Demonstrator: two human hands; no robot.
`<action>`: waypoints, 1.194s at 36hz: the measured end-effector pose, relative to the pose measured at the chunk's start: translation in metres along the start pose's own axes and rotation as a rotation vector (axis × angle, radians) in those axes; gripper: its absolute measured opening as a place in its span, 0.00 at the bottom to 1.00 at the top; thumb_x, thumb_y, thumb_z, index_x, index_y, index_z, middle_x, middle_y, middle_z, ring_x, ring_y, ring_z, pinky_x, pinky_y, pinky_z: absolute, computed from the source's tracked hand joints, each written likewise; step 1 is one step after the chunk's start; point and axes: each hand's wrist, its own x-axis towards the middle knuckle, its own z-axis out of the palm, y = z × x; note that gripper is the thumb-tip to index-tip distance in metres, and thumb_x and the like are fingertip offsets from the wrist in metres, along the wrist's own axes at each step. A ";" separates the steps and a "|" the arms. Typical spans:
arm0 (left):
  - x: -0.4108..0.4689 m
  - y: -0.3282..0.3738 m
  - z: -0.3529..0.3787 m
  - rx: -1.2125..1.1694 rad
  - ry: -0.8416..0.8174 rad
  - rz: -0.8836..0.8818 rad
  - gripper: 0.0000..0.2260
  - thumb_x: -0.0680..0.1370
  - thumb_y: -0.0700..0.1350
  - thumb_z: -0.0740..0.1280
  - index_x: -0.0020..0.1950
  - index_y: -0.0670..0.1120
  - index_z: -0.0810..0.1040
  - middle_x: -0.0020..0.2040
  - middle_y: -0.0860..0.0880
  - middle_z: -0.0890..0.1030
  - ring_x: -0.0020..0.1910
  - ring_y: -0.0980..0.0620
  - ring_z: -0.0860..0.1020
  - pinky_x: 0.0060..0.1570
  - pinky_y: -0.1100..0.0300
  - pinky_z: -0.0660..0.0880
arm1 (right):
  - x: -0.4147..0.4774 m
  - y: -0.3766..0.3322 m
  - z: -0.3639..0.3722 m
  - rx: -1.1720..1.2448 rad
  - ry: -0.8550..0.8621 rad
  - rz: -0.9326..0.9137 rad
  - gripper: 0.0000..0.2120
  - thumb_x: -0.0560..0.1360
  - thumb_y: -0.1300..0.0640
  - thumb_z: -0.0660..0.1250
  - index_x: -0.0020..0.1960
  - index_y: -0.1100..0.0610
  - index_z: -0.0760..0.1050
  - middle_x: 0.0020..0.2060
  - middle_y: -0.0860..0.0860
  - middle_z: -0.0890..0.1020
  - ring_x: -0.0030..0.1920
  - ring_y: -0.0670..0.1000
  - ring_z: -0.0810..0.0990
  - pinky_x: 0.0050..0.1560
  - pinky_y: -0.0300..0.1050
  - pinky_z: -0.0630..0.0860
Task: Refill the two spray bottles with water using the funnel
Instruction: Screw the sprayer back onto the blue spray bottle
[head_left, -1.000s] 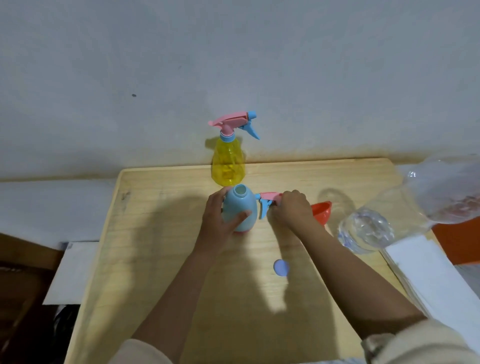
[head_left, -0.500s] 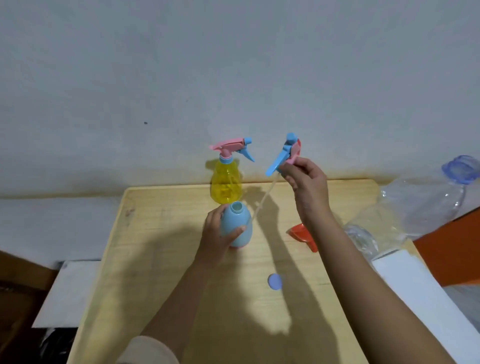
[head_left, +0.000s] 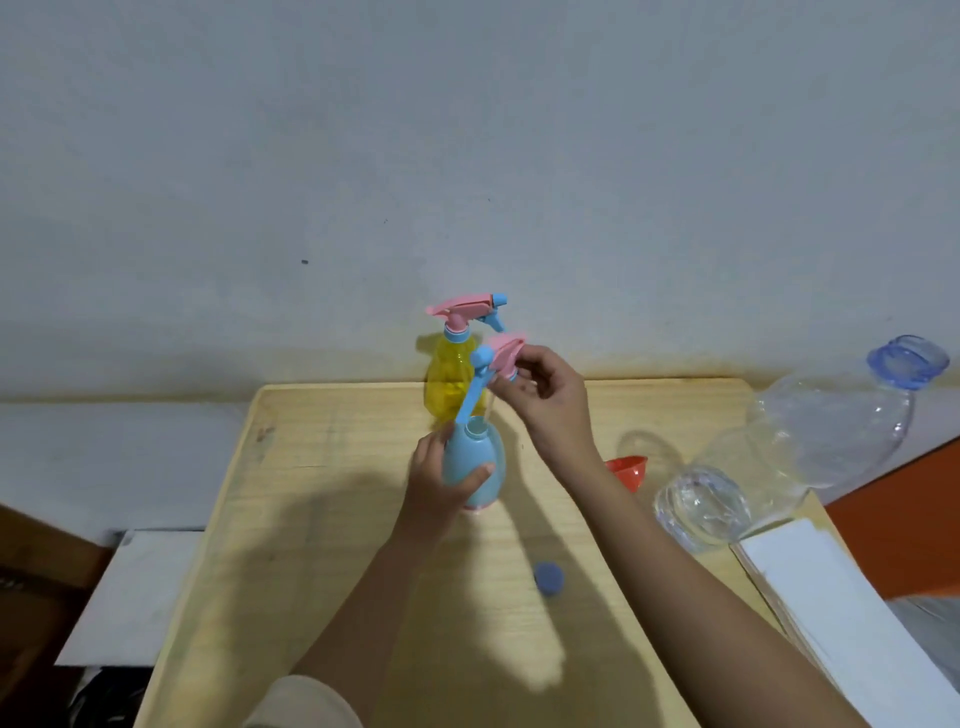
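We see the left hand (head_left: 441, 480) wrapped around the blue spray bottle (head_left: 475, 465), which stands upright on the wooden table (head_left: 332, 545); the thumb lies across its front and the fingers curl behind its far side, so the body sits in a closed grasp. Its neck is open at the top. Directly above that opening, the right hand (head_left: 545, 402) pinches the loose pink-and-blue spray head (head_left: 493, 364) between fingertips and thumb, the blue trigger hanging down toward the bottle's mouth; we cannot tell whether its tube reaches inside. The yellow spray bottle (head_left: 449, 387) stands behind, near the wall, its own head still on. The orange funnel (head_left: 628, 470) lies on the table to the right, partly hidden by the right forearm, just beside a large clear water bottle (head_left: 810, 441) lying on its side. A small blue cap (head_left: 548, 577) rests on the table nearer us.
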 end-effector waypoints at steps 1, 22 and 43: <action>0.000 0.000 0.000 0.012 0.002 0.012 0.35 0.61 0.63 0.69 0.64 0.47 0.72 0.55 0.51 0.73 0.58 0.50 0.74 0.60 0.48 0.72 | -0.003 0.009 0.001 -0.028 -0.022 0.020 0.11 0.67 0.65 0.73 0.48 0.60 0.77 0.39 0.52 0.80 0.40 0.47 0.76 0.44 0.38 0.73; 0.005 -0.013 0.009 0.047 -0.067 0.093 0.38 0.63 0.49 0.78 0.65 0.69 0.61 0.60 0.64 0.74 0.59 0.70 0.71 0.55 0.72 0.70 | -0.004 0.049 -0.011 -0.244 -0.245 0.062 0.17 0.74 0.69 0.64 0.56 0.51 0.77 0.49 0.43 0.82 0.52 0.43 0.79 0.53 0.35 0.74; 0.009 0.042 -0.012 -0.012 -0.146 0.114 0.41 0.61 0.62 0.73 0.71 0.65 0.60 0.63 0.58 0.74 0.57 0.62 0.75 0.52 0.64 0.76 | 0.012 0.009 -0.001 0.112 -0.106 0.177 0.09 0.78 0.58 0.64 0.57 0.59 0.76 0.50 0.54 0.81 0.47 0.44 0.79 0.46 0.33 0.75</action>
